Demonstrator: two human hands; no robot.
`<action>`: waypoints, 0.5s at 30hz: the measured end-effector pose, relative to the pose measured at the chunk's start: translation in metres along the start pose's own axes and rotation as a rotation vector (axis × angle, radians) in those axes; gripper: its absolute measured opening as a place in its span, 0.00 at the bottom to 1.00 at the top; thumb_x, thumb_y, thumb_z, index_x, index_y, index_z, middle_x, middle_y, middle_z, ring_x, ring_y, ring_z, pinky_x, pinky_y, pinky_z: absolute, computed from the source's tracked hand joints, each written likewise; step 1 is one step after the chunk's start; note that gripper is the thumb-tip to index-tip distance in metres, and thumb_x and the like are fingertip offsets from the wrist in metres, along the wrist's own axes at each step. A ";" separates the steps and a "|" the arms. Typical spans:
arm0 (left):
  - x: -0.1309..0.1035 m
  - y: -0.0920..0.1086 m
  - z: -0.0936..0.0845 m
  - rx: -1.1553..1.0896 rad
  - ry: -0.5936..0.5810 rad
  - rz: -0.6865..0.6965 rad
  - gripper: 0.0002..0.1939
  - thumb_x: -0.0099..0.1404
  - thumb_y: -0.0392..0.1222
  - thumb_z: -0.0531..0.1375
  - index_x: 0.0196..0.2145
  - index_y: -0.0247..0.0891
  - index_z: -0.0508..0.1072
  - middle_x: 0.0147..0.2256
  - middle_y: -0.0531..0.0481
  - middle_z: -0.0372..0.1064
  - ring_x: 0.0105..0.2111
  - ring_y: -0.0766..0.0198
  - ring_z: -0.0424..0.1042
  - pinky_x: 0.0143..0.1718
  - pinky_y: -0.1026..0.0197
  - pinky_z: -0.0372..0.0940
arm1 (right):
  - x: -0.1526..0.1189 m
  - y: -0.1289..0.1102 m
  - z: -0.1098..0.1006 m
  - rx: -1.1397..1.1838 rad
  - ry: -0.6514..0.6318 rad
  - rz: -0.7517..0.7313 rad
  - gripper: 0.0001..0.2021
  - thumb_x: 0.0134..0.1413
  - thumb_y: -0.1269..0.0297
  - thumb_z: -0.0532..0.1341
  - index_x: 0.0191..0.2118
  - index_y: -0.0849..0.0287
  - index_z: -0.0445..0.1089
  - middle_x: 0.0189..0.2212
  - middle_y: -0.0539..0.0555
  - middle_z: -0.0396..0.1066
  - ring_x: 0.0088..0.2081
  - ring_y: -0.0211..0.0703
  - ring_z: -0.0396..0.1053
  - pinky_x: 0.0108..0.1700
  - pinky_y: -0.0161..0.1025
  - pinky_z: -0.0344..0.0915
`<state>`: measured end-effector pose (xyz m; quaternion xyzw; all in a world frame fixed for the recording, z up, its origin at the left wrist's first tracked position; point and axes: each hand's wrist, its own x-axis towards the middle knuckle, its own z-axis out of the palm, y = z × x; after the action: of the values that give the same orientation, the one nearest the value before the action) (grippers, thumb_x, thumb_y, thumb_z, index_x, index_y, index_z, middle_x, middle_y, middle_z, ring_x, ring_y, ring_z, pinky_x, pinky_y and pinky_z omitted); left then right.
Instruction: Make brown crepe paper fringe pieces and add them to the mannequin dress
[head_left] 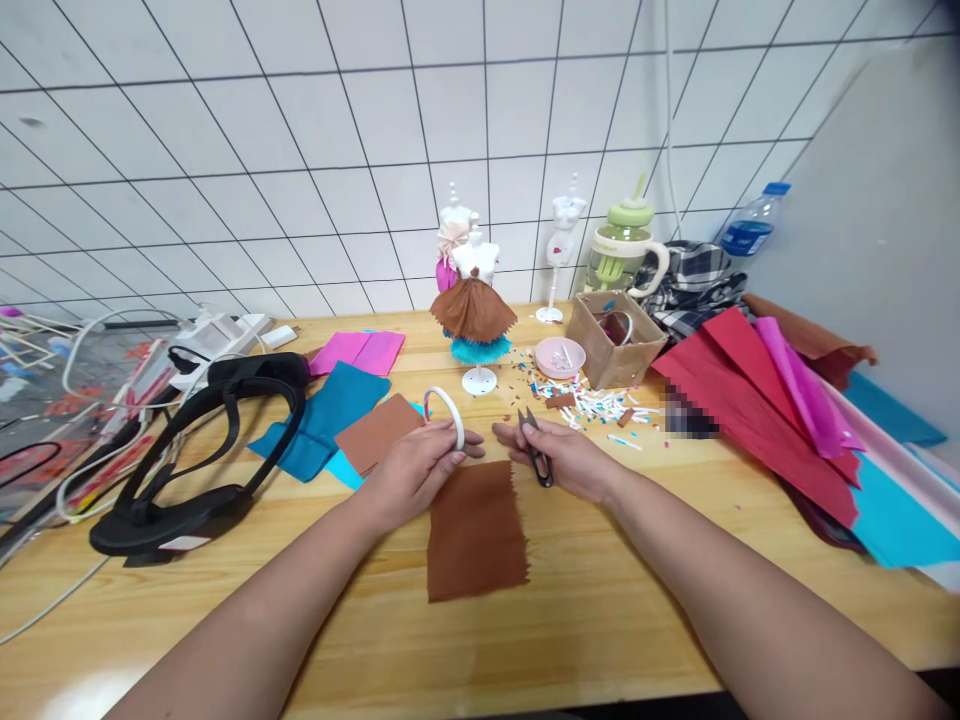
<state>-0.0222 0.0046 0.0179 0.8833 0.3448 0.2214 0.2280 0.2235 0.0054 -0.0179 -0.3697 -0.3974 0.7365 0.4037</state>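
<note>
My left hand (pixel 420 465) is closed round a thin white ring, which looks like a narrow roll of tape (pixel 448 408), held on edge. Black thread snips (pixel 538 455) sit in my right hand (pixel 574 460), blades pointing away from me. Between and below both hands lies a brown crepe paper piece (pixel 478 535) with a jagged right edge, flat on the wooden table (pixel 600 610). Beyond them stands a small white mannequin (pixel 475 262) wearing a brown paper skirt (pixel 474 308) over a blue fringe (pixel 480 348).
Teal sheets (pixel 341 405) and a black headset strap (pixel 255 460) lie left. To the right are white scraps (pixel 592 400), a pink dish (pixel 560 357), a cardboard box (pixel 622 360) and red paper (pixel 757 410). A green-lidded cup (pixel 619 250) stands against the tiled wall.
</note>
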 end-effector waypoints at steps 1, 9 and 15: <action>0.000 0.001 0.002 0.019 -0.012 0.014 0.17 0.71 0.43 0.46 0.50 0.41 0.70 0.40 0.45 0.74 0.47 0.56 0.69 0.54 0.52 0.59 | 0.003 0.002 0.000 0.014 0.056 0.026 0.13 0.51 0.52 0.63 0.35 0.57 0.68 0.56 0.58 0.67 0.57 0.46 0.65 0.56 0.48 0.63; -0.002 0.010 0.006 -0.088 -0.044 -0.066 0.25 0.72 0.42 0.44 0.64 0.38 0.47 0.36 0.48 0.71 0.38 0.61 0.70 0.45 0.58 0.65 | -0.003 -0.015 -0.021 -0.840 0.239 -0.138 0.15 0.62 0.54 0.48 0.36 0.56 0.66 0.34 0.54 0.76 0.34 0.43 0.72 0.38 0.41 0.67; 0.002 0.008 0.005 0.039 -0.088 -0.056 0.16 0.71 0.44 0.46 0.48 0.40 0.69 0.45 0.44 0.73 0.47 0.58 0.71 0.49 0.56 0.64 | -0.021 -0.018 -0.013 -1.708 0.252 -0.133 0.10 0.58 0.57 0.55 0.40 0.56 0.69 0.39 0.59 0.73 0.40 0.51 0.71 0.37 0.41 0.63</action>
<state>-0.0142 -0.0006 0.0192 0.8864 0.3632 0.1694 0.2318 0.2484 -0.0028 -0.0026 -0.6013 -0.7876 0.1139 0.0710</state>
